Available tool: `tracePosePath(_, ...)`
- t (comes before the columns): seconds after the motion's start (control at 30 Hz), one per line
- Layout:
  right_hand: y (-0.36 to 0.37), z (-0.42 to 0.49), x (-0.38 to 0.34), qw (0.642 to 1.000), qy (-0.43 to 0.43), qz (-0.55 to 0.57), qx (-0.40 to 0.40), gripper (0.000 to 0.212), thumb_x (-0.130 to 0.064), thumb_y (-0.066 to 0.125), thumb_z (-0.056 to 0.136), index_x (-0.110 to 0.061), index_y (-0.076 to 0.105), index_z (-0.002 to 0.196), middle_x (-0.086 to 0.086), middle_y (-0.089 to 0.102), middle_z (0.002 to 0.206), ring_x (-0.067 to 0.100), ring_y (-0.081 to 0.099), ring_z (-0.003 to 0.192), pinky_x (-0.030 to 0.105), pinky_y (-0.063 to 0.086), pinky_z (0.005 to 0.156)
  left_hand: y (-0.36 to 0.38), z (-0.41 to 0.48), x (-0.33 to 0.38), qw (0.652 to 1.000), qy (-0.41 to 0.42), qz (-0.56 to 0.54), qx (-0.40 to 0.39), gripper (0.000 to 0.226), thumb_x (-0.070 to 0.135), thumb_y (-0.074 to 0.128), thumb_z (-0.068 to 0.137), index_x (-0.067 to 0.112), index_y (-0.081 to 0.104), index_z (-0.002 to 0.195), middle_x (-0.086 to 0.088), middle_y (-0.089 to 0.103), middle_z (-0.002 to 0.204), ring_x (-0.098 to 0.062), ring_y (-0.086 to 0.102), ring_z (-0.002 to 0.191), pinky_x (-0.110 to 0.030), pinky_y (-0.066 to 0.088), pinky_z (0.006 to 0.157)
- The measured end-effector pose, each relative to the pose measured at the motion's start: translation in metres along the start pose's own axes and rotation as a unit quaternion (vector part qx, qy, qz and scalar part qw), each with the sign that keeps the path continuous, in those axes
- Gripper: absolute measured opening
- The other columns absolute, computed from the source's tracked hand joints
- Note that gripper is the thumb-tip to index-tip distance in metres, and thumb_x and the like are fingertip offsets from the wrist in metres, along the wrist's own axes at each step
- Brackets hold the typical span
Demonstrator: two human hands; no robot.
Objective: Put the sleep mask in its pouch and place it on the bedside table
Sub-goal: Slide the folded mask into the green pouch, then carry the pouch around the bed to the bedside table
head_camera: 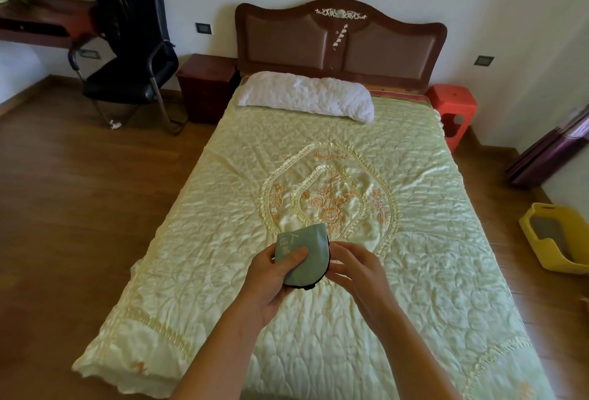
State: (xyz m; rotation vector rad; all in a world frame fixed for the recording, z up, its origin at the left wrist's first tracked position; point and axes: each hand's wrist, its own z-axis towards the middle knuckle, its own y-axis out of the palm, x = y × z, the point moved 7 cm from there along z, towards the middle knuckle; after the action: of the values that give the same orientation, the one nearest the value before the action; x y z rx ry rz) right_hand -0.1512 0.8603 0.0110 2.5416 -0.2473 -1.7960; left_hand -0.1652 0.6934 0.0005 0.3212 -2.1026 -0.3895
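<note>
A grey-green pouch (306, 246) with pale lettering and a black edge is held over the foot half of the bed. My left hand (274, 275) grips it from the left, thumb on its face. My right hand (353, 267) pinches its black right edge. A bit of black sticks out at the pouch's bottom edge; I cannot tell whether it is the sleep mask. The dark red bedside table (205, 85) stands left of the headboard, far from both hands.
A bed (414, 240) with a pale yellow quilt and a white pillow (306, 95) fills the middle. A black office chair (127, 58) stands left of the bedside table. A red stool (452, 111) sits right of the headboard, a yellow basket (554, 237) on the floor at right.
</note>
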Motion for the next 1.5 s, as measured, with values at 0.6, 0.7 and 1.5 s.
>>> tracePosePath(0.6,0.137,0.005,0.027,0.975,0.037,-0.067,-0.209,0.021,-0.025,0.065,0.096,-0.011,0.079,0.102,0.013,0.081,0.099,0.033,0.077,0.095,0.034,0.061,0.081,-0.127,-0.066,0.009,0.973,0.080,-0.078,0.201,0.029,0.017,0.076,0.084,0.011,0.069,0.111,-0.014,0.077,0.105,-0.030,0.073,0.099,-0.043,0.063,0.076)
tracePosePath(0.7,0.173,-0.010,0.034,0.952,0.044,-0.091,-0.290,0.020,-0.027,0.065,0.094,-0.016,0.081,0.098,0.012,0.081,0.098,0.031,0.077,0.095,0.034,0.061,0.081,-0.150,-0.102,0.000,0.950,0.111,-0.122,0.264,0.029,0.018,0.077,0.082,0.013,0.069,0.110,-0.009,0.079,0.101,-0.026,0.073,0.097,-0.045,0.062,0.082)
tracePosePath(1.5,0.331,-0.197,0.158,0.760,0.137,-0.212,-0.599,0.017,-0.025,0.071,0.092,-0.011,0.076,0.102,0.000,0.083,0.091,0.019,0.079,0.090,0.023,0.062,0.068,-0.249,-0.327,-0.129,0.758,0.205,-0.319,0.531,0.035,0.018,0.070,0.087,0.013,0.063,0.121,-0.014,0.073,0.113,-0.029,0.070,0.104,-0.039,0.061,0.073)
